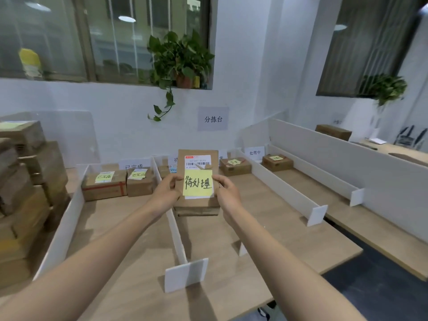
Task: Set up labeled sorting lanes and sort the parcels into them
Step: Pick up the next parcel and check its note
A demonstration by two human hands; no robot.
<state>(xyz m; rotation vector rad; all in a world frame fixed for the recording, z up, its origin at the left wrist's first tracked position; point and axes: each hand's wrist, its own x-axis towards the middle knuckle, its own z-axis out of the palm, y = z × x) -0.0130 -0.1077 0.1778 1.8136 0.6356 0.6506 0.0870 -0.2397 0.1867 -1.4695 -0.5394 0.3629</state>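
A brown cardboard parcel (198, 158) with a white barcode label and a yellow handwritten note (198, 183) is held up over the second lane. My left hand (167, 193) grips its left edge and my right hand (228, 194) grips its right edge. White dividers (176, 225) split the wooden table (129, 239) into lanes. Two noted parcels (104, 184) (139, 181) lie at the back of the left lane. Another parcel (235, 166) sits in the third lane, and one parcel (277, 162) in the fourth.
A stack of unsorted boxes (25, 195) stands at the left table edge. White lane signs (254, 153) lean on the back wall. A taller white partition (347, 158) bounds the right side. A potted plant (180, 59) hangs from the window sill.
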